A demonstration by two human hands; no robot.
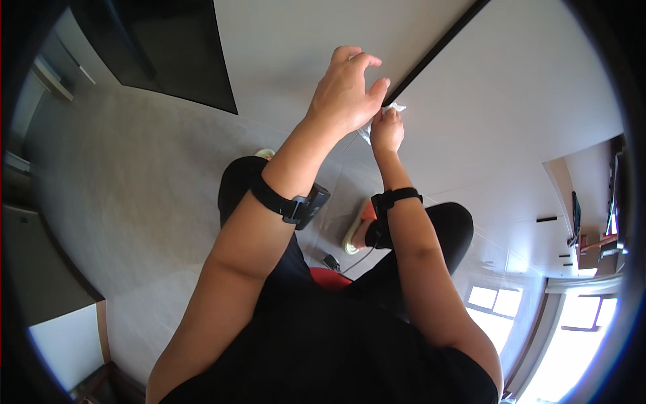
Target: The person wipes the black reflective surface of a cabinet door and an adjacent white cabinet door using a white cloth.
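Observation:
My left hand (pixel 346 94) is raised in front of a pale cabinet panel (pixel 282 54). Its fingers are bent but apart, and nothing shows in them. Just right of it and a little lower, my right hand (pixel 388 132) is closed on a crumpled white tissue (pixel 396 107). The tissue sticks out past the fingertips at the lower end of a dark strip (pixel 437 51) between two pale panels. Some whitish material also shows beside the right hand's left edge; I cannot tell whether it is the same piece.
A dark glossy panel (pixel 161 47) fills the upper left. Grey floor (pixel 155 195) stretches below it. Black straps with small devices (pixel 313 206) circle both forearms, and a cable (pixel 363 259) hangs between my knees. Bright windows (pixel 494 303) stand at the lower right.

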